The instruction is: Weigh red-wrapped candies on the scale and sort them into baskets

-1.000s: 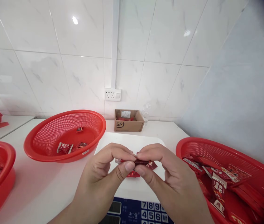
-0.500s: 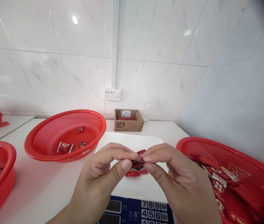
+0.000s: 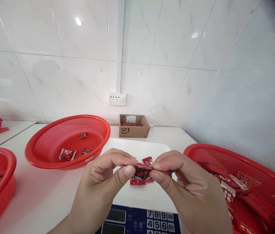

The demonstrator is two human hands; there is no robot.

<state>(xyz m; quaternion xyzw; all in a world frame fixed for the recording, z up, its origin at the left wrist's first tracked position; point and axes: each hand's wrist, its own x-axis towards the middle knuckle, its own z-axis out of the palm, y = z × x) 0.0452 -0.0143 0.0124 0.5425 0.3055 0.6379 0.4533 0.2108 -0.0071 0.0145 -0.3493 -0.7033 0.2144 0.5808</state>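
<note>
Between my two hands is a thin, dark red snack packet (image 3: 143,167), stretched sideways over the scale. My left hand (image 3: 98,187) is closed, thumb and fingertips pinching the packet's left end. At its right end my right hand (image 3: 187,188) pinches it the same way. Just below and behind it, a few small red snack packets (image 3: 138,182) lie on the scale's white tray (image 3: 139,146), partly hidden by my fingers and the held packet. The scale's blue panel (image 3: 137,224), with displays and number keys, shows between my wrists.
A red basket (image 3: 42,133) with a few packets stands at back left, another red basket (image 3: 8,191) at the left edge. On the right, a red basket (image 3: 200,148) holds several red packages. A cardboard box (image 3: 137,131) and a clear bottle (image 3: 152,118) stand by the wall.
My fingertips have drawn slightly apart, showing more of the held packet between them. My left hand has shifted a little left. The baskets and box have stayed put.
</note>
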